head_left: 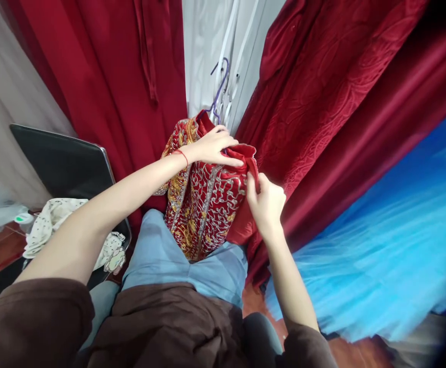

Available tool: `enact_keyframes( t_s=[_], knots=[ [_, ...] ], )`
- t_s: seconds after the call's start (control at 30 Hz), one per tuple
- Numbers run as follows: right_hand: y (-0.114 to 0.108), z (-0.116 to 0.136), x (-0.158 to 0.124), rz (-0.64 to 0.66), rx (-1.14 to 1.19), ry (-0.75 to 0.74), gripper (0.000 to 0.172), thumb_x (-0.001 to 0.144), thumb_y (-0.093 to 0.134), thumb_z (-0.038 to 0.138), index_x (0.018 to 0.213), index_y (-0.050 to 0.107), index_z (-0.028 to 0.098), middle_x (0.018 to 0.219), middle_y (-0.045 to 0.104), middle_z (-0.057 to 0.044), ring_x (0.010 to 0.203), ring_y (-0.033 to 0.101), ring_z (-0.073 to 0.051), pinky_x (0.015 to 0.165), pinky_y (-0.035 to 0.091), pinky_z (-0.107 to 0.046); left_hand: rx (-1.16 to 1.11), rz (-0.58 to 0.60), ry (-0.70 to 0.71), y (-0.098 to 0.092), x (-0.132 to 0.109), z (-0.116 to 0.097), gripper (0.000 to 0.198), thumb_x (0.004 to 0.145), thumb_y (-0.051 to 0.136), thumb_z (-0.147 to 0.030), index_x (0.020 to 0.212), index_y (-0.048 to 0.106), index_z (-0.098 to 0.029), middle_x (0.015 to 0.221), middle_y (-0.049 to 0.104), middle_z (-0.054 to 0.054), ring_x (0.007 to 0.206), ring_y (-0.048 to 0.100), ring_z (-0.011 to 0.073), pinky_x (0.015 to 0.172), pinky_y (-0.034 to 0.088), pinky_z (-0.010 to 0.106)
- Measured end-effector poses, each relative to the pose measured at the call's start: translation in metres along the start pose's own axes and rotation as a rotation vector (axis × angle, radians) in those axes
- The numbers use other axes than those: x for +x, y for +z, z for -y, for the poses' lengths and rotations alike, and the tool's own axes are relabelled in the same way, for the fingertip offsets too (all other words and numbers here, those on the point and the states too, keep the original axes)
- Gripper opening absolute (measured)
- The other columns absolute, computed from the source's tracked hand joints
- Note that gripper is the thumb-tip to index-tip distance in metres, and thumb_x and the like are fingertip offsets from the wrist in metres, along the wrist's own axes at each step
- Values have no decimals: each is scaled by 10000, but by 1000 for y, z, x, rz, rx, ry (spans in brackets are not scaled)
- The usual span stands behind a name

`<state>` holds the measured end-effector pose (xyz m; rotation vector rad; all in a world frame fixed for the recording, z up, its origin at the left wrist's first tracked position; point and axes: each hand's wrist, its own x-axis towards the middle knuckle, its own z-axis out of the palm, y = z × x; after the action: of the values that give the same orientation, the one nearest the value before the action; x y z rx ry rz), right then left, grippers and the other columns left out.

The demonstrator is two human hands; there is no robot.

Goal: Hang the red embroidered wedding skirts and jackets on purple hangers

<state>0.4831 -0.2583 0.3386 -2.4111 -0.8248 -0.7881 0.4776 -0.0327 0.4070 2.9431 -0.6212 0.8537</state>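
A red garment [211,204], heavily embroidered in gold and silver, hangs on a thin purple hanger [219,92] in front of my knees. My left hand [217,146] lies across its neck opening, thumb along the near side and fingers over the far side, with the cloth and a bit of the hanger between them. The fingertips are partly hidden. At the garment's right shoulder, my right hand [266,202] pinches the red edge between thumb and bent fingers. The garment's lower end drops between my legs.
Dark red gowns [307,102] hang on the right and a plain red one [103,76] on the left. White doors with handles [232,66] stand behind. Blue tulle [391,255] spreads at right. A black chair back [62,158] and spotted white cloth [54,220] are at left.
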Motion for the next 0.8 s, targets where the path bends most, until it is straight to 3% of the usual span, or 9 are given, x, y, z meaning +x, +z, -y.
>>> enact_keyframes(
  t_s=[0.13, 0.23, 0.3, 0.4, 0.47, 0.57, 0.7, 0.8],
  knots=[
    [-23, -1, 21, -133, 44, 55, 469, 1002, 273, 468, 900, 650, 209, 751, 673, -99, 662, 606, -222, 612, 374, -308, 31, -62, -70, 12, 8, 1, 465, 882, 494, -594, 953, 681, -174, 873, 678, 84, 942, 543, 255, 1001, 341, 444],
    [-33, 31, 21, -137, 62, 40, 484, 998, 244, 459, 1013, 650, 197, 807, 670, -140, 754, 629, -265, 648, 426, -346, 85, -130, -123, 24, 17, 7, 347, 903, 496, -462, 972, 661, -164, 916, 666, 110, 966, 556, 269, 1014, 353, 472],
    [-23, 57, 10, -47, 37, 28, 463, 996, 243, 411, 1072, 635, 177, 868, 672, -175, 794, 643, -286, 664, 441, -365, 97, -134, -130, 27, 16, 10, 244, 911, 460, -333, 960, 653, -191, 940, 661, 104, 992, 564, 264, 1025, 363, 473],
    [14, 76, -7, 112, -17, -11, 425, 989, 235, 326, 1120, 609, 174, 978, 668, -198, 826, 657, -285, 667, 449, -359, 72, -100, -64, 21, 7, 11, 225, 889, 454, -248, 1004, 645, -225, 972, 657, 80, 1025, 562, 245, 1044, 378, 446],
    [42, 66, -10, 140, -60, -4, 421, 980, 218, 282, 1132, 596, 176, 1035, 656, -198, 858, 662, -275, 681, 452, -349, 66, -76, 1, 16, 0, 10, 244, 861, 502, -268, 1050, 643, -204, 1009, 661, 85, 1048, 555, 247, 1078, 360, 435],
    [69, 32, 0, 100, -109, -10, 415, 975, 235, 302, 1129, 593, 160, 1056, 653, -189, 922, 655, -277, 739, 458, -347, 114, -48, 48, 15, 0, 9, 367, 800, 609, -359, 1103, 646, -156, 1076, 671, 110, 1080, 552, 268, 1111, 320, 434],
    [79, -8, 14, 60, -94, -29, 423, 964, 273, 343, 1071, 643, 171, 959, 685, -158, 900, 658, -263, 740, 455, -327, 215, -55, 4, 28, 15, 10, 523, 786, 655, -500, 1134, 650, -109, 1078, 689, 138, 1056, 576, 286, 1069, 330, 433],
    [78, -26, 3, 19, -103, 37, 428, 952, 310, 420, 1005, 667, 191, 906, 697, -140, 808, 661, -263, 672, 444, -325, 272, -90, -64, 40, 26, 10, 539, 825, 619, -560, 1103, 665, -101, 1019, 707, 148, 1006, 603, 286, 1035, 333, 437]
  ],
)
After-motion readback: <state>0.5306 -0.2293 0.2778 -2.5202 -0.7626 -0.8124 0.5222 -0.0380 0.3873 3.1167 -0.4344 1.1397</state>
